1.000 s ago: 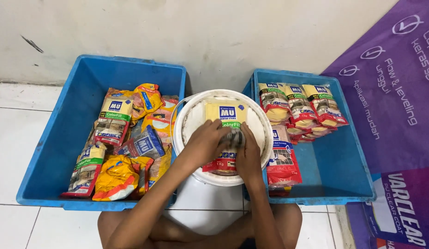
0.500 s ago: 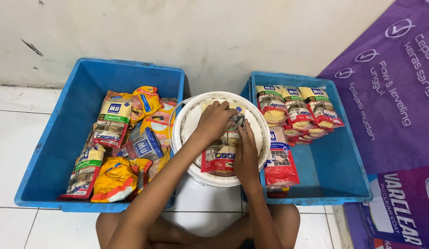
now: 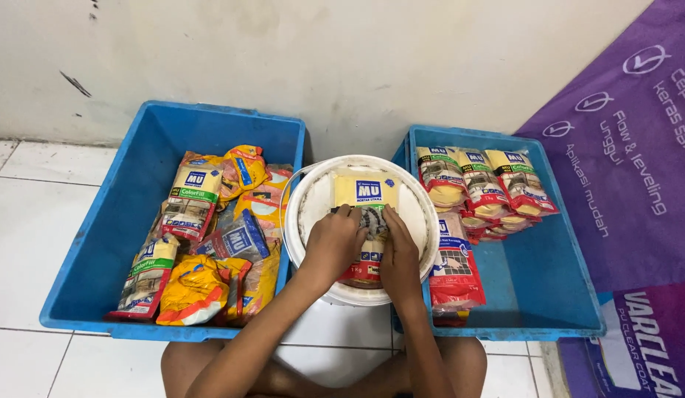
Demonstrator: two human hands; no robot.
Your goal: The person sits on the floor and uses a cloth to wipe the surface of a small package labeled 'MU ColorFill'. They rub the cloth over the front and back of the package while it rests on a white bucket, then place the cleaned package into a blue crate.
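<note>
Both hands, the left hand [image 3: 333,245] and right hand [image 3: 398,252], press flat on a yellow packet [image 3: 366,193] lying on the white bucket lid [image 3: 416,210], pinning it steady between the two blue bins [image 3: 128,214], neither hand closed around it.

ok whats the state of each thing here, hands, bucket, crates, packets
left hand: flat on the packet on the bucket
right hand: flat on the same packet
yellow and red packet: lying flat on the bucket lid
white bucket: upright, lid on
left blue crate: packets heaped loosely
right blue crate: packets in a tidy overlapping row, part of floor bare
</note>
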